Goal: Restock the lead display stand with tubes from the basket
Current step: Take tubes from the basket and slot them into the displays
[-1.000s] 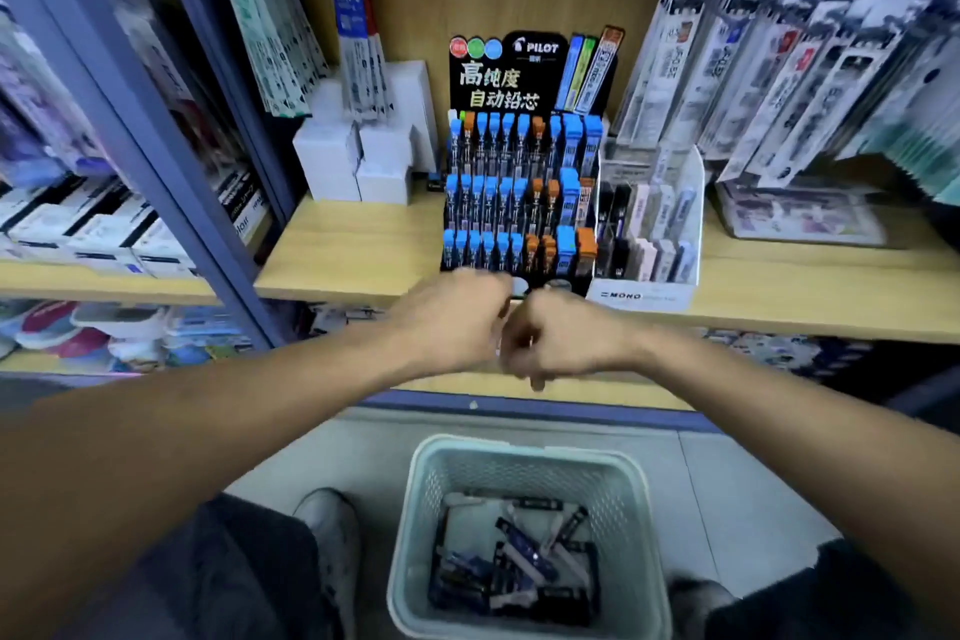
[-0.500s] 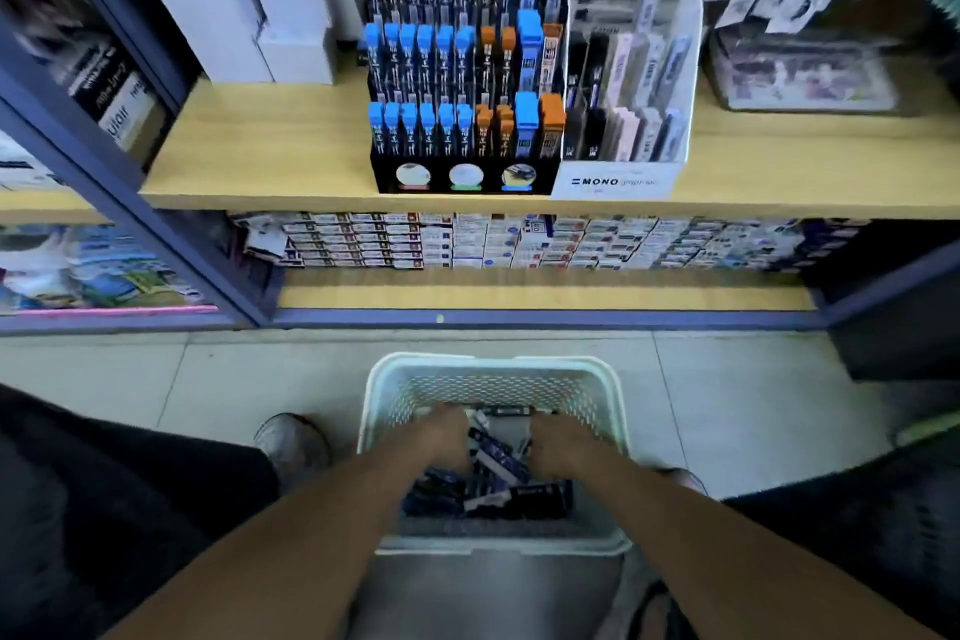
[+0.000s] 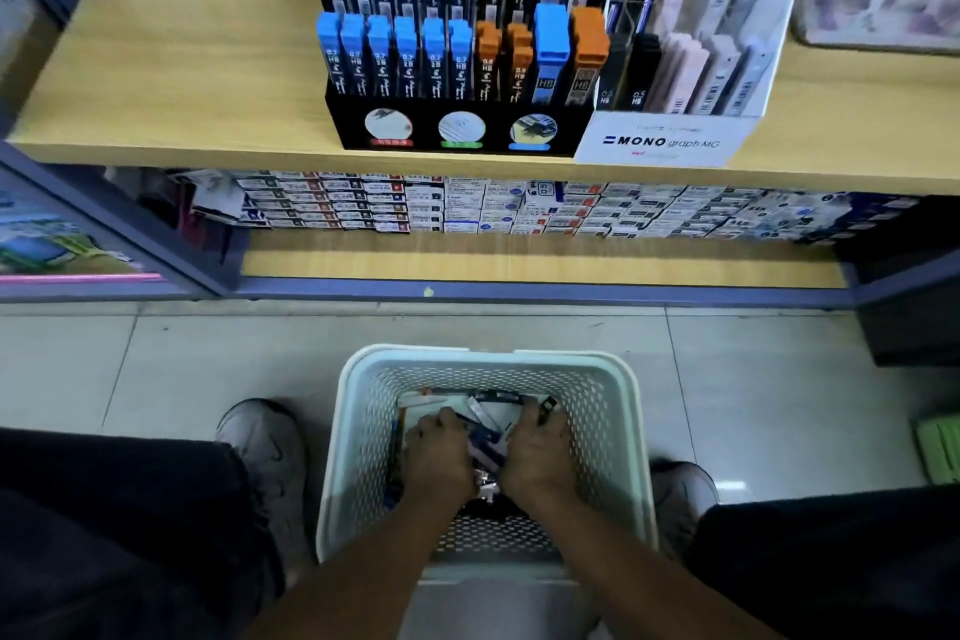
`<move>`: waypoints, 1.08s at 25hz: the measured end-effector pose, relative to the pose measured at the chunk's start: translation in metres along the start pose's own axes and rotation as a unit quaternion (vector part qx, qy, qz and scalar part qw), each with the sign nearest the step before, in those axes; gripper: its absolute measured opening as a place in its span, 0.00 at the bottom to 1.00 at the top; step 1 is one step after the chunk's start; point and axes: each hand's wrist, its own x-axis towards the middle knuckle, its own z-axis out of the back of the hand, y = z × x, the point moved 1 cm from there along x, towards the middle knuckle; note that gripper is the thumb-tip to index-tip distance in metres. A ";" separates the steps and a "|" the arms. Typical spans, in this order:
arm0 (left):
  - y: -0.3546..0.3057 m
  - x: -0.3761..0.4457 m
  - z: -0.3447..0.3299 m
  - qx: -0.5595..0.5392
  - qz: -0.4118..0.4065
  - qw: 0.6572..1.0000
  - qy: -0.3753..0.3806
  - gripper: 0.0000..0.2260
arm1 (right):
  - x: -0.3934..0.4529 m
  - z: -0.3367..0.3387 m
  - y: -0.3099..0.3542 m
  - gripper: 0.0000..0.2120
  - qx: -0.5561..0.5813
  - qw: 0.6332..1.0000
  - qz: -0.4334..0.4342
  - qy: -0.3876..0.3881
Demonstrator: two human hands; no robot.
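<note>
Two hands, left hand [image 3: 440, 452] and right hand [image 3: 540, 452], fingers curled among tubes [image 3: 485, 442] in one basket [image 3: 358, 431]; whether they hold any, I cannot tell. Stand [image 3: 457, 133] front row: six blue-capped "0.7" tubes; neighbouring box [image 3: 670, 140] reads "MONO graph MG".

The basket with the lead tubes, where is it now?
In the head view the basket stands on the floor at bottom centre, between the person's shoes, below the black display stand; the left hand and right hand reach inside it.
</note>
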 end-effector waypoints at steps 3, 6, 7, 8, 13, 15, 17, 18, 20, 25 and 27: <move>0.003 0.012 0.001 -0.132 0.027 0.991 -0.019 0.20 | 0.004 0.000 0.006 0.41 0.079 0.997 0.004 0.009; 0.001 0.015 0.010 -0.247 0.087 0.964 -0.041 0.04 | 0.006 0.002 0.012 0.35 0.137 0.990 -0.014 0.012; 0.000 0.014 0.012 -0.293 0.110 0.949 -0.040 0.02 | 0.007 0.003 0.012 0.33 0.155 0.988 -0.025 0.008; -0.001 0.015 0.010 -0.350 0.133 0.926 -0.038 0.03 | 0.007 0.004 0.012 0.31 0.178 0.983 -0.035 0.009; -0.008 0.006 0.012 -0.570 0.192 0.798 -0.037 0.02 | 0.010 0.013 0.014 0.19 0.278 0.955 -0.098 0.033; -0.011 0.002 0.011 -0.594 0.194 0.780 -0.042 0.03 | 0.011 0.010 0.016 0.19 0.288 0.950 -0.116 0.027; -0.017 -0.001 0.010 -0.596 0.196 0.778 -0.034 0.03 | 0.010 0.004 0.020 0.16 0.276 0.954 -0.113 0.033; -0.020 -0.001 0.008 -0.597 0.196 0.778 -0.031 0.06 | 0.007 0.004 0.024 0.13 0.277 0.955 -0.098 0.034; -0.024 0.000 0.006 -0.601 0.192 0.775 -0.026 0.11 | 0.000 0.005 0.027 0.12 0.288 0.955 -0.068 0.034; -0.027 0.000 0.003 -0.621 0.182 0.762 0.007 0.14 | -0.003 0.006 0.023 0.18 0.387 0.916 -0.048 0.092; -0.026 0.000 0.003 -0.623 0.182 0.760 0.023 0.17 | -0.006 0.012 0.022 0.17 0.418 0.901 -0.042 0.106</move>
